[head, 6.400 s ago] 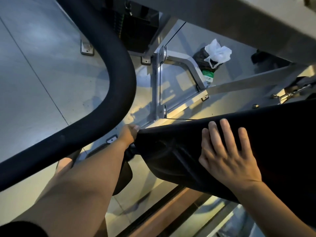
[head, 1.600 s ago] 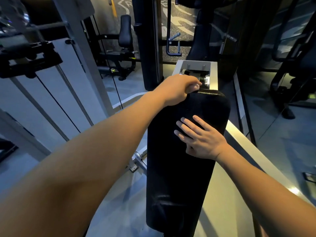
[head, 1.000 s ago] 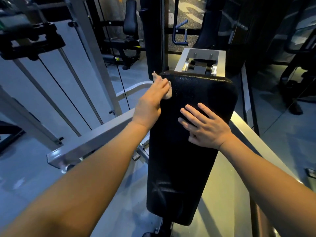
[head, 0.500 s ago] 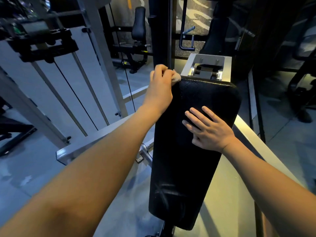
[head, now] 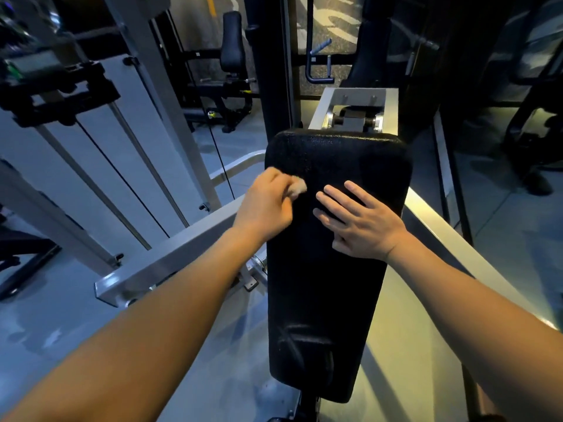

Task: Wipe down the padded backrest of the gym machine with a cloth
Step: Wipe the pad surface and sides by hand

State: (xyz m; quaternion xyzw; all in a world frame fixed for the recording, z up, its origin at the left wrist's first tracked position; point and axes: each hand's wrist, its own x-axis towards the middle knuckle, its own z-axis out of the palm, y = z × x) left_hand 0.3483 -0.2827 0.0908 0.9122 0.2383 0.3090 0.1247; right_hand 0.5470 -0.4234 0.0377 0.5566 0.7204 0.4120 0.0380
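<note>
Padded backrest [head: 323,287], black and upright, stands in front of the grey machine frame [head: 158,260]. The left hand [head: 265,205] curls round a small pale cloth [head: 297,187] and presses it to the backrest's upper left edge. The right hand [head: 362,220] lies flat on the upper middle of the backrest, fingers spread. The cloth is only a small wad, so narrow strokes could leave unwiped strips, likeliest on the lower half. The right palm also covers a patch, and a loose pinch might drop the cloth beside the backrest.
</note>
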